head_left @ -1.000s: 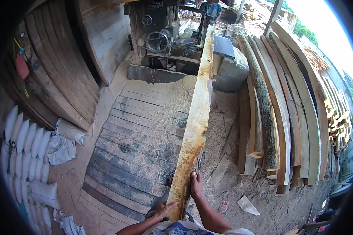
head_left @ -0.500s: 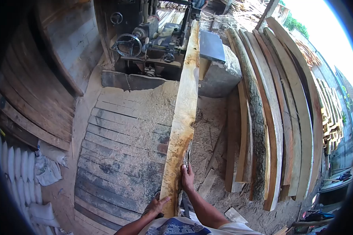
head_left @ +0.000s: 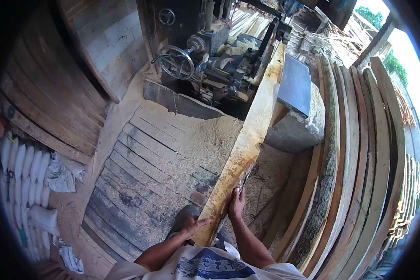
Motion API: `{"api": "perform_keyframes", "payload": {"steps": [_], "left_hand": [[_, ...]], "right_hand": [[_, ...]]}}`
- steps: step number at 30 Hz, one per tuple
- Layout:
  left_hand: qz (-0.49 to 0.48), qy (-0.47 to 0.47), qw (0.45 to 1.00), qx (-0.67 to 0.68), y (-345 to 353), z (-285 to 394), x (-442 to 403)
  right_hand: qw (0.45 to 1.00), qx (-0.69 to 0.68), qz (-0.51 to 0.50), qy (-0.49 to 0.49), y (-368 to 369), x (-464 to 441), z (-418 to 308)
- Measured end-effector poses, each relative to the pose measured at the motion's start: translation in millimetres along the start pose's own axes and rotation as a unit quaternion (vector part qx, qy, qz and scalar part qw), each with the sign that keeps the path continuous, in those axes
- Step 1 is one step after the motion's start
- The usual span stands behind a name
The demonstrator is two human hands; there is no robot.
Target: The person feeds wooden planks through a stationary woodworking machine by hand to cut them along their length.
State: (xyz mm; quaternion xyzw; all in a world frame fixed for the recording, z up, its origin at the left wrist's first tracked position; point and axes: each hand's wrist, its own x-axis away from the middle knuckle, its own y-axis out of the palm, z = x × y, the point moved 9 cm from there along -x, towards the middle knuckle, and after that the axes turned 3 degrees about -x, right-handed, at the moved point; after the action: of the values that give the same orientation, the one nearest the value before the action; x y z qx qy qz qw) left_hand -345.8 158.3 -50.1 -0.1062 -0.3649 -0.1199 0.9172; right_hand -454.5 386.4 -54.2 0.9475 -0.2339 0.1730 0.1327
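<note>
A long pale plank (head_left: pixel 251 136) with a rough, bark-edged right side stretches from my body to the sawmill machine (head_left: pixel 219 65). Its far end meets the dark saw guide (head_left: pixel 283 31). Close to the plank's near end, my left hand (head_left: pixel 193 227) grips the left edge, thumb lying on the top face. Slightly farther forward, my right hand (head_left: pixel 237 204) holds the right edge, fingers pointing up along the side. The undersides of both grips are hidden.
Several long boards (head_left: pixel 354 163) stand stacked on the right. A concrete block (head_left: pixel 296 133) carries a dark metal plate (head_left: pixel 295 86) beside the saw. Sawdust covers the slatted floor (head_left: pixel 147 170). White sacks (head_left: pixel 25 172) are piled at left. A person's clothing shows beyond the saw.
My view has turned, so the plank now slants up to the right and the machine sits lower in view. Both hands stay on the plank, which seems slightly farther forward.
</note>
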Motion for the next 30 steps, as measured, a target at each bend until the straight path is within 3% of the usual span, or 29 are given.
{"api": "perform_keyframes", "payload": {"steps": [4, 7, 10, 11, 12, 13, 14, 15, 16, 21, 22, 26, 29, 30], "left_hand": [[0.017, -0.055, 0.992, -0.109, 4.4, 32.6, -80.1], [0.003, -0.049, 0.996, -0.069, 15.6, 73.2, -136.2], [0.005, -0.031, 0.997, -0.075, 9.4, 144.0, -187.4], [0.007, -0.021, 0.996, -0.084, 13.3, 169.1, -206.6], [-0.005, -0.064, 0.991, -0.121, 18.4, 155.0, -243.3], [-0.027, -0.039, 0.998, -0.040, 28.2, 156.5, -275.6], [-0.031, -0.016, 0.999, -0.005, 37.8, 188.9, -290.7], [-0.037, 0.006, 0.999, 0.031, 47.1, 223.6, -303.6], [-0.025, 0.023, 0.999, 0.020, 34.5, 283.1, -302.7], [-0.030, -0.005, 0.999, 0.020, 43.9, 354.8, -400.8], [-0.030, -0.010, 0.999, 0.018, 47.5, 369.5, -421.5], [-0.002, -0.044, 0.999, -0.032, 46.7, 432.2, -477.1], [0.142, 0.042, 0.977, -0.155, 19.2, 484.0, -498.3], [0.151, 0.060, 0.980, -0.112, 16.4, 481.5, -507.1]], "right_hand": [[0.998, 0.055, 0.004, -0.036, 11.5, -78.5, -49.9], [0.996, 0.072, 0.000, -0.046, 12.9, -144.3, -60.0], [0.998, 0.057, -0.036, -0.013, 29.6, -177.6, -87.4], [0.995, 0.061, -0.059, 0.043, 33.1, -180.6, -91.9], [0.983, 0.167, -0.065, 0.034, 26.4, -189.2, -93.8], [0.980, 0.189, -0.061, -0.023, 1.4, -212.6, -51.2], [0.946, 0.316, -0.068, -0.013, 5.7, -205.2, -81.5], [0.947, 0.308, -0.084, 0.010, 11.0, -202.6, -106.8], [0.916, 0.385, -0.094, -0.056, 7.9, -209.4, -106.7], [0.864, 0.474, -0.068, -0.154, 33.0, -242.1, -170.9], [0.874, 0.459, -0.048, -0.151, 32.7, -262.5, -174.5], [0.889, 0.437, 0.005, -0.136, 40.1, -344.6, -192.6], [0.871, 0.467, 0.019, -0.151, 51.8, -393.9, -219.6], [0.875, 0.462, 0.022, -0.140, 53.1, -412.0, -226.9]]}}
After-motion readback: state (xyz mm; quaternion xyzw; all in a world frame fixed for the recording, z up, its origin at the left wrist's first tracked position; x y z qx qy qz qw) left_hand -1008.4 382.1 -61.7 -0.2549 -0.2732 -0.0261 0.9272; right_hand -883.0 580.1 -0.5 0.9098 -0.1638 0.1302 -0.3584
